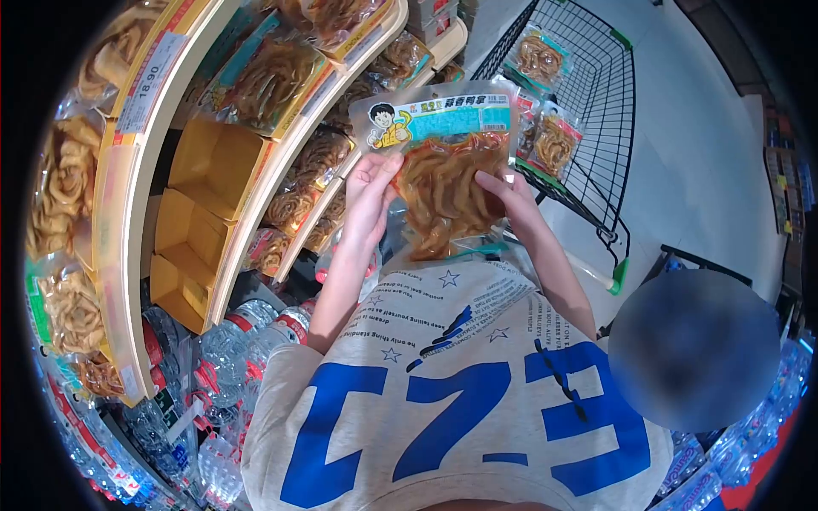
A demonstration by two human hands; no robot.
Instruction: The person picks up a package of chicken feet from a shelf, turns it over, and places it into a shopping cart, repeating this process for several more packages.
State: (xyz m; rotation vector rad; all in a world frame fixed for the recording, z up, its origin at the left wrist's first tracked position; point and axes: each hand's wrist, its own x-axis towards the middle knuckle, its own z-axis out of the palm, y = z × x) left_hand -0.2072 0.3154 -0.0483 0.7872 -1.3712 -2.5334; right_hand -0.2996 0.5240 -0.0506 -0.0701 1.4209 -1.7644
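Note:
A clear vacuum-sealed food bag is held up in front of my chest. Brown, glossy strips of food fill it, under a teal header with a cartoon figure and Chinese lettering. My left hand grips its left edge, thumb on the front. On the right edge my right hand is closed the same way, its thumb pressed on the plastic. The fingers behind the bag are mostly hidden.
Tiered shelves with similar bags and yellow display boxes curve along the left. A wire shopping cart with several bags stands ahead right. Large water bottles sit low at left. A blurred round patch covers something at lower right.

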